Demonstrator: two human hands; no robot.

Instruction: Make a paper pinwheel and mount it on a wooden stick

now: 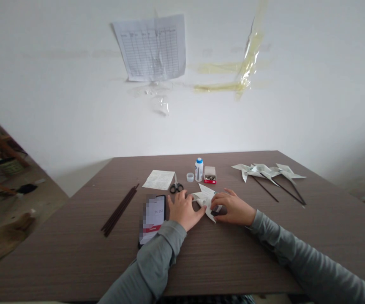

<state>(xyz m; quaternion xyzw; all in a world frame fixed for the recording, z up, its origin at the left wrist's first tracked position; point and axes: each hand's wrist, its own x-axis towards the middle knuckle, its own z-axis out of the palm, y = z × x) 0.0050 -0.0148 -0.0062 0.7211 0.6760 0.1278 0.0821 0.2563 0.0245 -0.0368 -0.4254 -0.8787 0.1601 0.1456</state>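
A folded white paper pinwheel [205, 193] with printed marks lies on the table between my two hands. At its left side, my left hand [184, 211] holds it, the thumb against the paper near the middle and the fingers spread over the left edge. My right hand [233, 207] has its fingers curled with the thumb at the right blade, gripping the paper there. Part of the right blade is hidden behind those fingers. Just beyond my left fingertips lie black-handled scissors [176, 188].
A phone [153, 217] lies left of my left forearm, with dark sticks [121, 209] farther left. Behind are a paper sheet [158, 180], a small clear cap [190, 177], a white bottle [199, 169] and a red box of small pins [210, 175]. Finished pinwheels on sticks [266, 171] lie right.
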